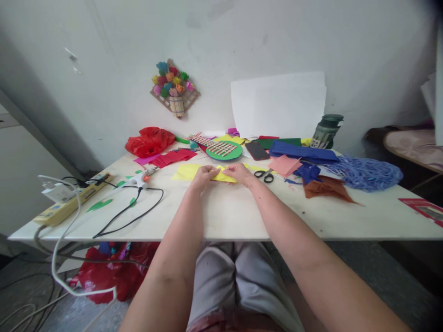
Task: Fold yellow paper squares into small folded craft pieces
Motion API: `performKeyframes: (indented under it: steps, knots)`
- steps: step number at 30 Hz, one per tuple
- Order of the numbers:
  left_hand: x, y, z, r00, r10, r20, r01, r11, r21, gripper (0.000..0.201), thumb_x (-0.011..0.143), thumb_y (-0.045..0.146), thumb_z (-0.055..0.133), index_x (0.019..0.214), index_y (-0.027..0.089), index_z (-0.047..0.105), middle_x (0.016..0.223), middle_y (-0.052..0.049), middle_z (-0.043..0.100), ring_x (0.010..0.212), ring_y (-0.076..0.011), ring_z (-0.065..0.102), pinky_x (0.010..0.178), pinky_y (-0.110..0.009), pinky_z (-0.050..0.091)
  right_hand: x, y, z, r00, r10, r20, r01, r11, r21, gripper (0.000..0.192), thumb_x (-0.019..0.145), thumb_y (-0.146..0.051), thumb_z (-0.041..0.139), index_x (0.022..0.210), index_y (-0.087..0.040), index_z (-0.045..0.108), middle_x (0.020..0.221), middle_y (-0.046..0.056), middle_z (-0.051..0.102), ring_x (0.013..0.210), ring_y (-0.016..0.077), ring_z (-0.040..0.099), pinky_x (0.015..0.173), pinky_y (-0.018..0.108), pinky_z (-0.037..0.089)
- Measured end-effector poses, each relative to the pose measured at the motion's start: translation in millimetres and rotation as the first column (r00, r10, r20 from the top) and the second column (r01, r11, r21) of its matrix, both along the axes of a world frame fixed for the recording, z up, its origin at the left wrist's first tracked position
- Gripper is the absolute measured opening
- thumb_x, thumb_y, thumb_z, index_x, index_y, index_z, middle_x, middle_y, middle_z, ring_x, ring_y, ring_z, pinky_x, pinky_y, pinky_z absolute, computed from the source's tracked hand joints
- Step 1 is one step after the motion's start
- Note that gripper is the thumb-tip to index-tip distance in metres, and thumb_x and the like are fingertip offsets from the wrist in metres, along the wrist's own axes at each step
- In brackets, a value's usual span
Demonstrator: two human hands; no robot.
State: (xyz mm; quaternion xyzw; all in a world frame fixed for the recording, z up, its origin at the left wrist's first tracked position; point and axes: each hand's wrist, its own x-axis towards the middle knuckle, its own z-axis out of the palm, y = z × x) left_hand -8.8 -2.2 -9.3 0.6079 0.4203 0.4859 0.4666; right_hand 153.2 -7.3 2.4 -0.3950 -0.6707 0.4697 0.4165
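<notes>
1. head view: both forearms reach out over the white table (235, 216), and the two hands meet on a small piece of yellow paper (224, 176) lying flat on the tabletop.
2. the left hand (204, 176) has its fingers curled down and pinched on the left end of the yellow paper.
3. the right hand (240, 174) is closed the same way on the right end of the yellow paper, thumb and fingers pressed on it; the two hands nearly touch.
4. a larger yellow sheet (185, 172) lies just left of the yellow paper, partly under the left hand.
5. black-handled scissors (264, 174) lie just right of the yellow paper, close to the right hand.
6. behind the yellow paper sits a green disc with woven strips (224, 150), and a dark phone (257, 150) lies to the right of that.
7. further right of the yellow paper are a pink sheet (284, 165), a brown crumpled paper (325, 188) and a heap of blue shredded paper (367, 173).
8. left of the yellow paper lies a glue gun (142, 177) with a black cord, and beyond it a yellow power strip (71, 203) near the table's left edge.
9. far behind and left of the yellow paper are a red plastic bag (149, 141) and, on the wall, a paper flower basket (175, 87).
</notes>
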Motion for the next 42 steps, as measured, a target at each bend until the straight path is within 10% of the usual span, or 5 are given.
performKeyframes:
  steps: [42]
  knots:
    - [1.4,-5.9,3.4,0.997,-0.018,0.08,0.018,1.0,0.002,0.038,0.05,0.034,0.072,0.077,0.011,0.059,0.062,-0.002,0.061,0.057,-0.0131,0.058,0.064,-0.03,0.048,2.4,-0.3,0.1,0.998,-0.037,-0.046,0.033,0.995,-0.099,0.041,0.058,-0.015,0.069,0.097,-0.012,0.058,0.051,-0.001,0.06,0.041,0.0077,0.053,0.038,0.015,0.039]
